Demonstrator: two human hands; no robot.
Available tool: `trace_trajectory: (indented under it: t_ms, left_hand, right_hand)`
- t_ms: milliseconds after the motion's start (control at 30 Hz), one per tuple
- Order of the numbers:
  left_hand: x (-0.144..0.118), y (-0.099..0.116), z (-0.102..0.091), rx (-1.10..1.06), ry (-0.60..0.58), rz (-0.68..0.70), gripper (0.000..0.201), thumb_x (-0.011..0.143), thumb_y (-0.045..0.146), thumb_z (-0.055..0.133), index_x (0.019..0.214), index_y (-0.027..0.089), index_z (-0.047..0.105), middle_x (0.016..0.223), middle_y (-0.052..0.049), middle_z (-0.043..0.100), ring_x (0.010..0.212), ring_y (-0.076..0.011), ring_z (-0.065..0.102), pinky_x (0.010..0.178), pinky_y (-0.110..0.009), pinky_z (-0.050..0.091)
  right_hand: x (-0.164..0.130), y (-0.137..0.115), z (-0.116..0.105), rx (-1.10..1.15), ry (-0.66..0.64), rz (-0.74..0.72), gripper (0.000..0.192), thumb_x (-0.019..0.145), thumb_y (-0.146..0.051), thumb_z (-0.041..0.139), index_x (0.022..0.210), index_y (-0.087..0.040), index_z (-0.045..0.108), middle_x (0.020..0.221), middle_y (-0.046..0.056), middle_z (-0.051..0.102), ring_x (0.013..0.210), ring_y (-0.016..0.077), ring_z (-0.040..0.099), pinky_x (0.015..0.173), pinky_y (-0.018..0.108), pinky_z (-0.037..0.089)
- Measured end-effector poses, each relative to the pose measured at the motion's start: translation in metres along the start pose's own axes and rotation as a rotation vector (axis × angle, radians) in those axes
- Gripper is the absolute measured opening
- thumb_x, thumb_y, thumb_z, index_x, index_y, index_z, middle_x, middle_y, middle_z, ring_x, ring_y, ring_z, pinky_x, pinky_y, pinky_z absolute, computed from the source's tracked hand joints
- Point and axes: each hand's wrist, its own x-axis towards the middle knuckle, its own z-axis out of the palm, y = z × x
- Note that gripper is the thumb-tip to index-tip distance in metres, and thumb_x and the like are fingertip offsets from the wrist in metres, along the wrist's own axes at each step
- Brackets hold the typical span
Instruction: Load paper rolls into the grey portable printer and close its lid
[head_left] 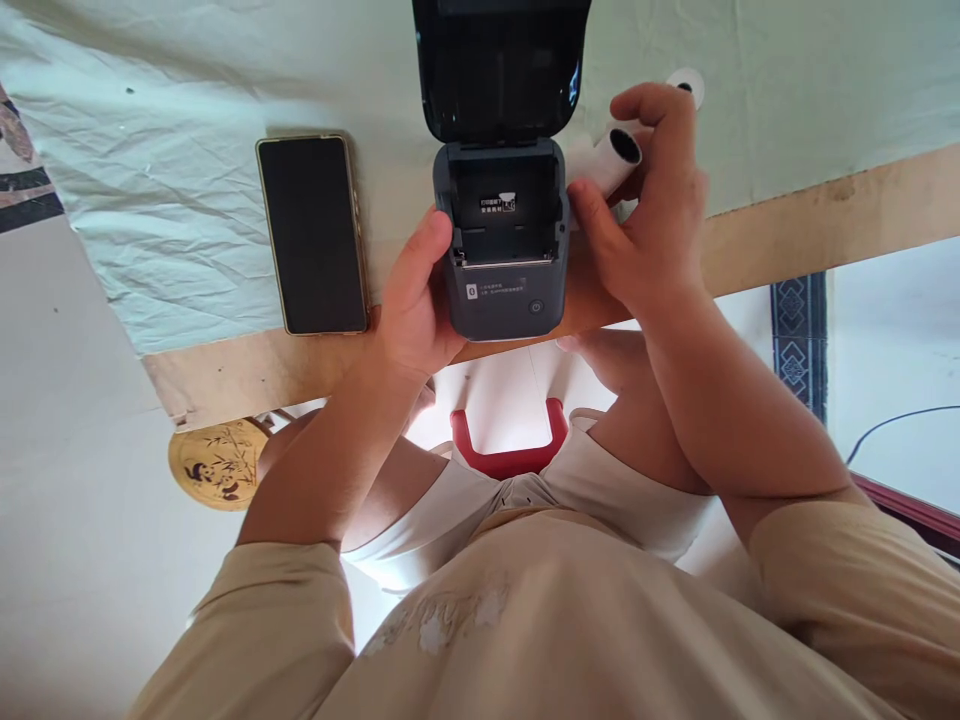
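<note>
A dark portable label printer [502,300] sits at the table's front edge with its black lid [502,75] raised. The paper bay shows a printed sticker inside and no roll. My left hand [420,300] grips the printer's left side, thumb against the upper edge and fingers hidden beneath or behind. A white paper roll [611,175] with a dark hollow core lies tilted just right of the printer. My right hand [660,200] closes round this roll, thumb at its lower end and fingers curled on the far side. Beyond those fingers is a second white roll [694,85], partly hidden.
A smartphone [315,235] with a dark screen lies left of the printer. Pale green cloth [187,200] covers the table, leaving a bare wooden edge [787,220] in front. Below are a round panda-patterned stool [217,465] and a red seat frame [510,462] between my legs.
</note>
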Motion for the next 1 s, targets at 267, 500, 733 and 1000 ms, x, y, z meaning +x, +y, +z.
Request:
trace_trajectory:
  t_ms: [267, 500, 733, 1000]
  left_hand:
    - [0.0, 0.002, -0.008, 0.068, 0.017, -0.046, 0.024, 0.081, 0.036, 0.04, 0.087, 0.023, 0.06, 0.088, 0.0, 0.066, 0.101, -0.0192, 0.057, 0.088, -0.034, 0.047]
    - [0.0, 0.004, -0.005, 0.134, 0.106, -0.066, 0.029, 0.082, 0.039, 0.038, 0.086, 0.019, 0.059, 0.085, -0.001, 0.065, 0.11, -0.0185, 0.054, 0.088, -0.031, 0.047]
    - [-0.001, 0.005, -0.01, 0.117, 0.04, -0.063, 0.028, 0.081, 0.037, 0.041, 0.088, 0.02, 0.061, 0.088, -0.001, 0.065, 0.104, -0.0191, 0.057, 0.086, -0.032, 0.048]
    - [0.0, 0.003, -0.012, 0.089, 0.065, -0.065, 0.028, 0.082, 0.039, 0.04, 0.087, 0.02, 0.06, 0.086, 0.0, 0.065, 0.099, -0.0174, 0.06, 0.084, -0.031, 0.049]
  right_hand:
    - [0.005, -0.003, 0.005, -0.172, -0.144, -0.069, 0.046, 0.075, -0.016, 0.045, 0.117, -0.034, 0.04, 0.103, 0.001, 0.056, 0.094, 0.0213, 0.053, 0.082, 0.04, 0.045]
    - [0.005, -0.004, -0.011, -0.015, 0.318, -0.206, 0.054, 0.054, -0.002, 0.044, 0.099, -0.031, 0.052, 0.089, 0.002, 0.05, 0.085, 0.0211, 0.049, 0.07, 0.037, 0.043]
    - [0.02, 0.027, -0.012, -0.077, 0.129, -0.056, 0.057, 0.063, -0.003, 0.053, 0.112, -0.031, 0.045, 0.107, 0.004, 0.05, 0.099, 0.0226, 0.047, 0.084, 0.04, 0.04]
    - [0.023, 0.03, -0.005, -0.018, 0.153, 0.009, 0.064, 0.06, 0.002, 0.051, 0.114, -0.033, 0.045, 0.114, 0.002, 0.049, 0.097, 0.0197, 0.046, 0.085, 0.038, 0.039]
